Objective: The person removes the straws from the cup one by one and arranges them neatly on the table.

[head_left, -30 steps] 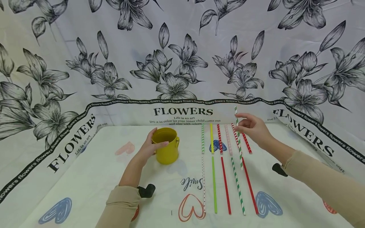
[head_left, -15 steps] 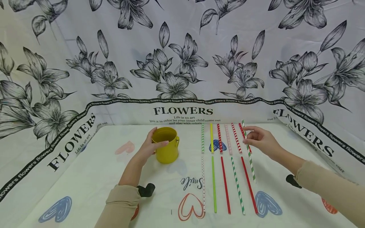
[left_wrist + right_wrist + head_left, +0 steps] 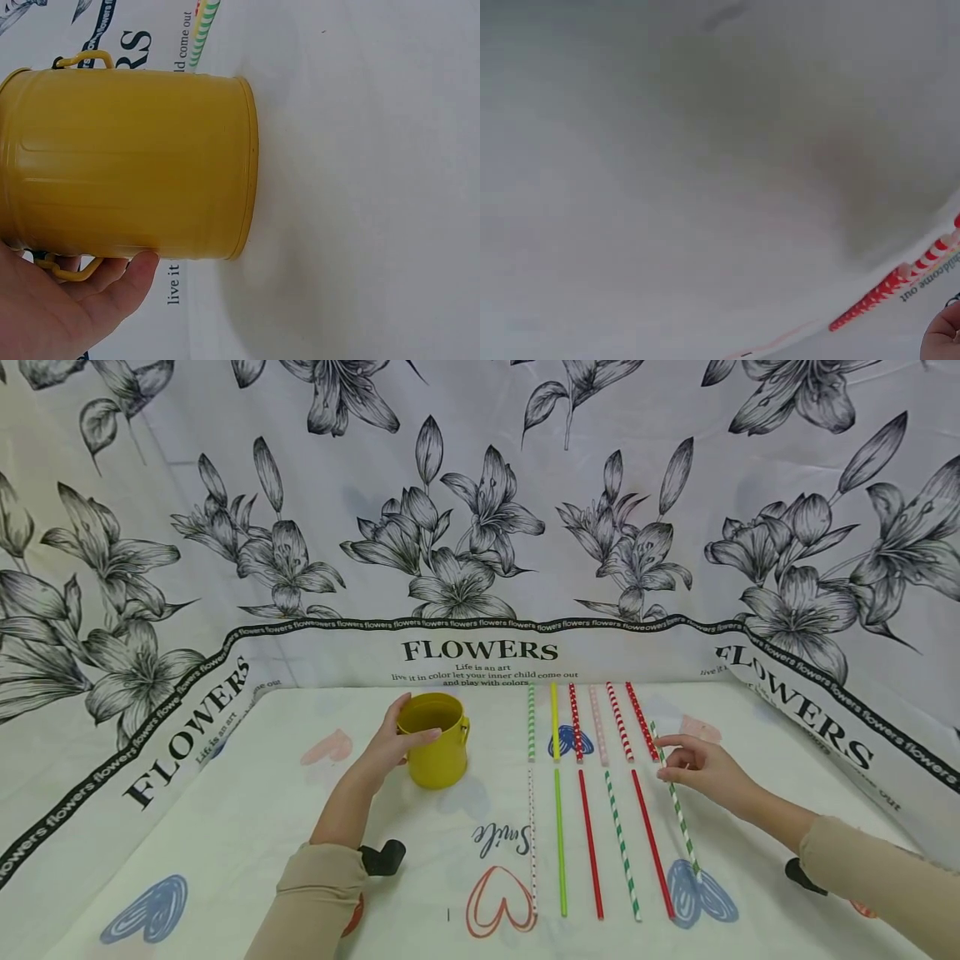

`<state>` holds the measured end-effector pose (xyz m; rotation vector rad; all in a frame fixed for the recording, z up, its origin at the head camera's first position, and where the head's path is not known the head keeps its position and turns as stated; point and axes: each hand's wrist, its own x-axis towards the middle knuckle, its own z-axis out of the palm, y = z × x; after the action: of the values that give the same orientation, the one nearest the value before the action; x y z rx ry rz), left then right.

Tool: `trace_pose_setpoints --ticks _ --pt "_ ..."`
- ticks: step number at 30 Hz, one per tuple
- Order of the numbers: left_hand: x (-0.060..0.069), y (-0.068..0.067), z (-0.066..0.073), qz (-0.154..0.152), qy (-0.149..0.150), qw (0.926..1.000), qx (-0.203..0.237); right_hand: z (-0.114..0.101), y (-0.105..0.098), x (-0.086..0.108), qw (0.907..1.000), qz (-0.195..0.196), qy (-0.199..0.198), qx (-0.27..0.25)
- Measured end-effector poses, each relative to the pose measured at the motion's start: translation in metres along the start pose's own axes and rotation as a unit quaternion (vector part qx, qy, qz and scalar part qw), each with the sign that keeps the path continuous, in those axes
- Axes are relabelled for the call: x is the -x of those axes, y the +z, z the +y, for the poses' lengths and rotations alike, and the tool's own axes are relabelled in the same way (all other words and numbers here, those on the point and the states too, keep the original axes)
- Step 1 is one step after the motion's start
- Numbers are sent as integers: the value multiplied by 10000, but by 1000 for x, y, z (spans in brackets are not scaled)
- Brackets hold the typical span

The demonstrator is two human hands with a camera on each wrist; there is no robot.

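Observation:
My left hand (image 3: 384,753) holds a small yellow metal bucket (image 3: 438,764) by its side, thumb across the near wall. The bucket is upright, and the left wrist view shows its smooth body and a wire handle loop (image 3: 73,271) by the fingers. Between thumb and fingertips, my right hand (image 3: 701,768) pinches the upper end of a green-and-white striped straw (image 3: 681,818). That straw slants at the right end of the front row, beside a plain red straw (image 3: 652,843). Just left of the right fingertips is a red straw with white dots (image 3: 641,721). Only a bit of the right hand shows in the right wrist view.
Straws lie in two rows: the back row includes a yellow straw (image 3: 555,722) and a red-striped straw (image 3: 619,721); the front row a lime green straw (image 3: 561,843) and another green-striped straw (image 3: 622,847). A patterned white cloth (image 3: 247,860) covers the table, with a flowered curtain (image 3: 480,543) behind.
My right hand has carried the green-and-white striped straw rightward and nearer, from above the back row to the front row's right end. The left hand and bucket have stayed put.

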<state>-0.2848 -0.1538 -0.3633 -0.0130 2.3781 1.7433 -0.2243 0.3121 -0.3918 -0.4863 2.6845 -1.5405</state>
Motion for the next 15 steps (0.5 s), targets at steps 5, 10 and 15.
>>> trace_pose_setpoints --ticks 5,10,15 --pt "-1 0 0 -47 13 10000 -32 14 2 8 9994 -159 299 74" --pt "-2 0 0 -63 29 10000 -37 20 4 12 9968 -494 625 94" --pt "-1 -1 -1 -66 34 10000 -17 22 4 14 9930 -901 727 237"
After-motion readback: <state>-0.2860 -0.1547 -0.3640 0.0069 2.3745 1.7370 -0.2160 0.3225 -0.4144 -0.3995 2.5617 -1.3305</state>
